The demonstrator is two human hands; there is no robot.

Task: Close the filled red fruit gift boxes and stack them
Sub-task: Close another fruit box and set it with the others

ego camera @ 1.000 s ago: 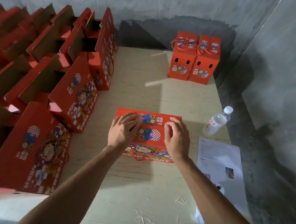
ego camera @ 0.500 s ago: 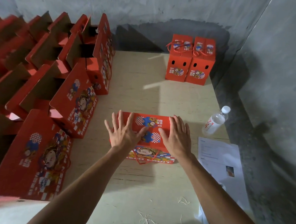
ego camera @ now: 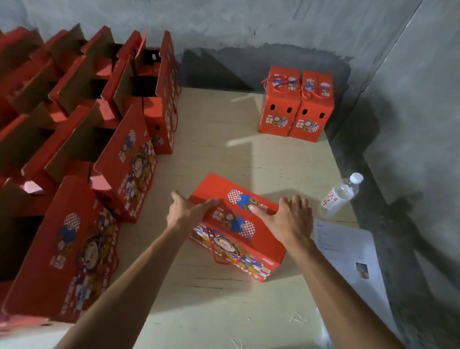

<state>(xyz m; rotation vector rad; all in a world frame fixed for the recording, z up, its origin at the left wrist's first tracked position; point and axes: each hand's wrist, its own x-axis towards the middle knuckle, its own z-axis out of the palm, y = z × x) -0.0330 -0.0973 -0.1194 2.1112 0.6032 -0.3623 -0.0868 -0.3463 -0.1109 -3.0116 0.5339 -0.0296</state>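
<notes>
Box in work: closed red cardboard fruit gift box (ego camera: pixel 236 224) w/ cartoon print & red cord handle, lying flat on the pale plywood worktop (ego camera: pixel 200 316), centre of view, turned at a slant to the worktop edges.
Left hand (ego camera: pixel 185 212): at the box's left end; fingers straight, spread wide, tips touching the top-left edge; nothing gripped.
Right hand (ego camera: pixel 288 222): flat on the box's right top edge; thumb stretched across the printed lid, fingers over the far side; whether they curl round that edge cannot be told, as the hand's back hides them.
Finished pair: two closed upright red gift boxes (ego camera: pixel 296 105) w/ oval side holes & cord handles, side by side & touching, at the far end of the worktop near the grey wall; well apart from the box in work.
Open stock: rows of open red gift boxes (ego camera: pixel 90 126) w/ brown inner flaps raised, along the left side; nearest one (ego camera: pixel 65 255) just beside the left forearm.
Bottle: clear plastic water bottle (ego camera: pixel 340 194), white cap, red-and-white label, lying tilted at the right worktop edge, near the right hand but apart from it.
Paper: white printed sheet (ego camera: pixel 346 253) w/ small photo, right edge of worktop, partly under the right forearm.
</notes>
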